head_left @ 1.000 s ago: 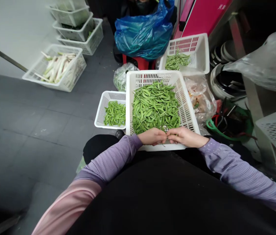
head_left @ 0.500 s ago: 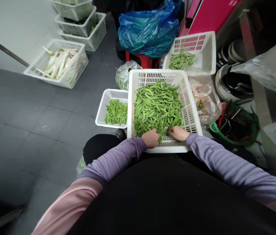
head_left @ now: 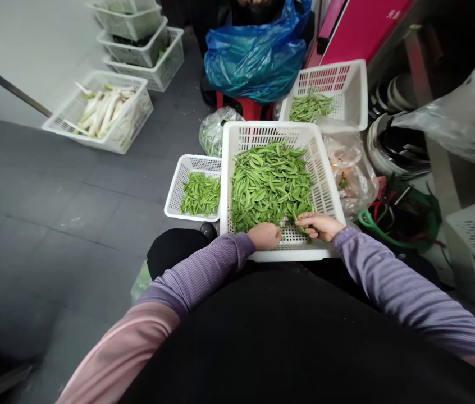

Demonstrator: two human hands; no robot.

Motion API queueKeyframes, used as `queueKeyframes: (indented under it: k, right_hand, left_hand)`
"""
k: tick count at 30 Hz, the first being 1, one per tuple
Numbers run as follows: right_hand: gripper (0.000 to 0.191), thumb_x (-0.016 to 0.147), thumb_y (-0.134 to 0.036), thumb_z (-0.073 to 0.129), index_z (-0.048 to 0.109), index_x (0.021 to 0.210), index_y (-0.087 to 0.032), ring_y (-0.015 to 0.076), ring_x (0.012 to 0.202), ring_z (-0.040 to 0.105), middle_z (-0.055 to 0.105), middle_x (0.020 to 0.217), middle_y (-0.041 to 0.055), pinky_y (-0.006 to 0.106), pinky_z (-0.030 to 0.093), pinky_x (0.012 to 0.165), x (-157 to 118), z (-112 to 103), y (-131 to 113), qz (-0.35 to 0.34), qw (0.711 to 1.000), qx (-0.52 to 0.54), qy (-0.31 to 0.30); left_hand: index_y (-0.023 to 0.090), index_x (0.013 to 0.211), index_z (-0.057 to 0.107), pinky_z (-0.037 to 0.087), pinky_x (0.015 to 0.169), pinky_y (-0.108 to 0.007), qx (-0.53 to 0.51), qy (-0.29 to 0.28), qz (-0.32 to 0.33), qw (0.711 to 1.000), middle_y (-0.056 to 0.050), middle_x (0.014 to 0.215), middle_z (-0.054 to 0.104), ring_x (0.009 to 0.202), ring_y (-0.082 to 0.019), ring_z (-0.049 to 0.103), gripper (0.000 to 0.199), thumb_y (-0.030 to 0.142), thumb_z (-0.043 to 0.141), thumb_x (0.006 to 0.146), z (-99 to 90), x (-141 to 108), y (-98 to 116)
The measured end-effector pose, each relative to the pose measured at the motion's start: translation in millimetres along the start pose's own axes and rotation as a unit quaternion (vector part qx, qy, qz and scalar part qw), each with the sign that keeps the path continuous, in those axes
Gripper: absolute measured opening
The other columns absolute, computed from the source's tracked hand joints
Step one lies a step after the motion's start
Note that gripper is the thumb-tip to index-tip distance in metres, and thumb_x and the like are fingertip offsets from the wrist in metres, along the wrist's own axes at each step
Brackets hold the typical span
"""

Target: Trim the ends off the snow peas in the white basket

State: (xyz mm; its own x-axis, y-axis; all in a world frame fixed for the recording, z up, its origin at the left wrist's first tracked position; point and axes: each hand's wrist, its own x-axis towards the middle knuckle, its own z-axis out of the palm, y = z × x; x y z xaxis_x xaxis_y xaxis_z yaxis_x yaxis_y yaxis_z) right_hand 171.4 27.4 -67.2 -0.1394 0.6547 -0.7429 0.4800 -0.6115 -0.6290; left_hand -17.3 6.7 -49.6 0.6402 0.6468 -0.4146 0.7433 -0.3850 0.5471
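Observation:
Green snow peas (head_left: 269, 179) fill most of a large white slotted basket (head_left: 335, 193) in front of my body. My left hand (head_left: 265, 236) is closed over the near edge of the pile; whatever its fingers hold, if anything, is hidden. Close by on the right, my right hand (head_left: 320, 225) pinches a snow pea (head_left: 302, 228) between thumb and fingers, above the bare slotted floor of the basket. To the left stands a smaller white basket (head_left: 173, 209), with more snow peas (head_left: 201, 193) lying in it.
A blue plastic bag (head_left: 256, 59) rests on a red stool (head_left: 243, 105) beyond. Green beans (head_left: 311, 105) lie in a white basket (head_left: 361, 95) behind. Right are a clear bag (head_left: 353, 179) and green basket (head_left: 414, 221) with scissors. White-stalked vegetables (head_left: 105, 112) sit far left.
My right hand has moved right and turned, and a snow pea now shows in its fingers. My left hand has shifted slightly right, and its fingers have curled in.

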Motion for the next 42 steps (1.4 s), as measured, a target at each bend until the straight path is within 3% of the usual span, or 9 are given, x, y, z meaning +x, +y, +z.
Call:
queueKeyframes:
  k: [4,8,14,18,24,28,31,36,42]
  right_hand:
    - [0.036,0.058,-0.028,0.065,0.031,0.061,-0.021,0.0026,0.036,0.019,0.028,0.047,-0.0102,0.018,0.013,0.035,-25.4,10.7,2.5,-0.030,0.964,0.260,-0.049]
    - [0.037,0.056,-0.028,0.064,0.028,0.060,-0.021,0.0033,0.035,0.022,0.029,0.044,-0.0103,0.019,0.013,0.035,-35.5,38.6,-1.5,-0.102,0.941,0.323,0.022]
    - [0.032,0.055,-0.031,0.063,0.037,0.072,-0.023,0.0063,0.032,0.025,0.029,0.038,-0.0116,0.020,0.016,0.033,-42.7,59.9,-11.5,-0.127,0.949,0.218,0.192]
    - [0.035,0.057,-0.043,0.064,0.048,0.079,-0.020,0.0062,0.034,0.024,0.031,0.040,-0.0099,0.022,0.015,0.035,-47.2,59.1,-15.7,-0.126,0.964,0.176,0.155]
    - [0.036,0.063,-0.054,0.058,0.048,0.068,-0.019,0.0061,0.037,0.024,0.032,0.040,-0.0085,0.022,0.017,0.038,-58.6,47.9,-17.2,-0.157,0.980,0.031,0.121]
    - [0.037,0.060,-0.052,0.061,0.054,0.066,-0.017,0.0047,0.040,0.026,0.037,0.045,-0.0075,0.020,0.019,0.040,-68.5,33.5,-11.5,-0.155,0.983,-0.074,0.069]
    - [0.040,0.060,-0.053,0.061,0.054,0.073,-0.016,0.0041,0.035,0.022,0.031,0.041,-0.0099,0.020,0.014,0.037,-74.3,22.2,-2.3,-0.104,0.993,-0.040,0.037]
    - [0.039,0.061,-0.052,0.060,0.055,0.074,-0.016,0.0036,0.033,0.021,0.035,0.043,-0.0093,0.021,0.012,0.035,-78.5,18.8,4.6,-0.067,0.998,0.005,-0.019]
    - [0.034,0.069,-0.047,0.051,0.059,0.074,-0.015,0.0058,0.039,0.032,0.050,0.053,-0.0032,0.022,0.023,0.040,-78.7,20.3,-7.4,-0.108,0.983,-0.127,-0.083]
  left_hand:
    - [0.012,0.082,0.063,0.045,0.064,-0.021,-0.161,-0.008,-0.007,0.987,-0.005,0.080,0.066,0.066,-0.011,0.058,0.030,0.030,0.038,0.083,2.2,2.3,11.2]
    - [0.012,0.082,0.059,0.044,0.058,-0.021,-0.210,0.029,0.017,0.977,-0.003,0.077,0.065,0.056,-0.009,0.055,0.033,0.034,0.034,0.085,4.5,-4.5,22.0]
    - [0.013,0.079,0.058,0.045,0.068,-0.029,0.031,0.145,0.041,0.988,-0.009,0.081,0.063,0.071,-0.017,0.059,0.027,0.026,0.034,0.084,9.7,-18.1,26.0]
    - [0.013,0.071,0.059,0.043,0.063,-0.025,0.004,0.155,0.049,0.987,-0.005,0.069,0.061,0.063,-0.014,0.055,0.023,0.023,0.039,0.079,5.8,-19.3,22.4]
    - [0.012,0.060,0.059,0.037,0.054,-0.019,-0.079,0.089,0.098,0.988,0.001,0.056,0.056,0.055,-0.009,0.048,0.023,0.021,0.042,0.074,-0.9,-18.6,17.5]
    - [0.015,0.067,0.063,0.041,0.059,-0.024,0.019,0.157,-0.035,0.987,-0.005,0.065,0.062,0.064,-0.016,0.056,0.025,0.029,0.044,0.073,-11.3,-16.6,5.1]
    - [0.016,0.080,0.064,0.044,0.066,-0.024,0.019,0.184,-0.128,0.974,-0.006,0.077,0.065,0.075,-0.017,0.059,0.027,0.024,0.039,0.077,-21.2,-14.8,-5.6]
    - [0.019,0.119,0.046,0.046,0.071,-0.024,0.069,0.167,0.031,0.983,-0.007,0.113,0.054,0.087,-0.015,0.058,0.040,0.025,0.043,0.080,-11.5,-20.6,7.0]
    - [0.014,0.085,0.059,0.043,0.061,-0.023,0.142,0.082,0.156,0.974,-0.007,0.084,0.061,0.074,-0.015,0.058,0.028,0.027,0.034,0.085,1.1,-22.6,21.2]
